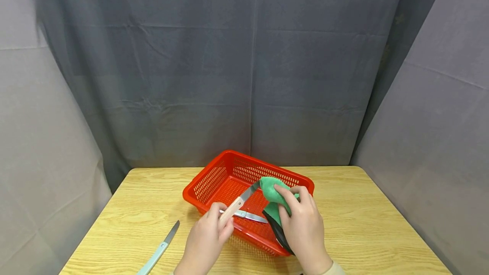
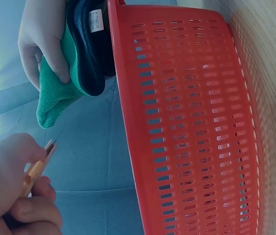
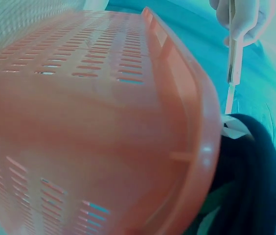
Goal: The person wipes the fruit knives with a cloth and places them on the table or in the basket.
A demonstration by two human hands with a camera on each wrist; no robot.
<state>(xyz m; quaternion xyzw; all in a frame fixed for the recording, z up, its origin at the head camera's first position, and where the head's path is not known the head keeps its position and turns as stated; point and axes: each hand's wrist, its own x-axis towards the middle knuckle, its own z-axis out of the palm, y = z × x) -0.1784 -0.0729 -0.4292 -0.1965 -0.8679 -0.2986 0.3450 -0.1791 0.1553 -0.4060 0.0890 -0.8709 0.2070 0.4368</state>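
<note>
My left hand [image 1: 206,239] grips a knife [image 1: 234,211] by its pale pinkish handle, the blade slanting up and away to the right. The blade's tip end meets a green cloth [image 1: 276,190] with black edging. That cloth is pinched between the thumb and fingers of my right hand [image 1: 303,226], and its black part [image 1: 277,230] hangs down at the basket's near right side. Both hands are over the near side of a red plastic basket [image 1: 210,203]. Inside the basket lies another knife [image 1: 255,217] with a light handle, partly hidden behind the held one.
On the wooden table [image 1: 344,207], left of the basket, lies a knife [image 1: 162,247] with a pale bluish-green handle, its tip pointing away. Grey curtains [image 1: 191,75] hang behind the table and along both sides.
</note>
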